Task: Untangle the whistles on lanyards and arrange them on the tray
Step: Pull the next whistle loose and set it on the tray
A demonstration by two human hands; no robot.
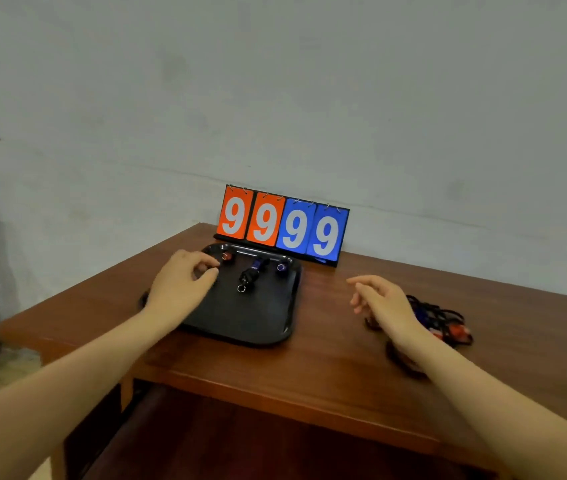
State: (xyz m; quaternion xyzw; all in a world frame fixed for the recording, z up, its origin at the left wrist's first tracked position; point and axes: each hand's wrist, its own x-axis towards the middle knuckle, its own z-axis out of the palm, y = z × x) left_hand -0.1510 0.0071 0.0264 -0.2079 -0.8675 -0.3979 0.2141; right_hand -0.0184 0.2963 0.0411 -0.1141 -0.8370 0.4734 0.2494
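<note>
A black tray [257, 320] lies on the wooden table. At its far edge sit a red whistle [226, 256], a dark blue whistle [281, 267] and, between them, a black clip with a metal ring [249, 276]. My left hand [183, 284] hovers over the tray's left part, fingers curled near the red whistle; whether they pinch a black lanyard I cannot tell. My right hand [384, 301] floats open above the table, just left of a tangled pile of black lanyards with red and blue whistles [444, 320].
A flip scoreboard [283, 225] showing 9 9 9 9 on orange and blue cards stands behind the tray against the wall. The table's front edge [275, 403] runs close below my forearms.
</note>
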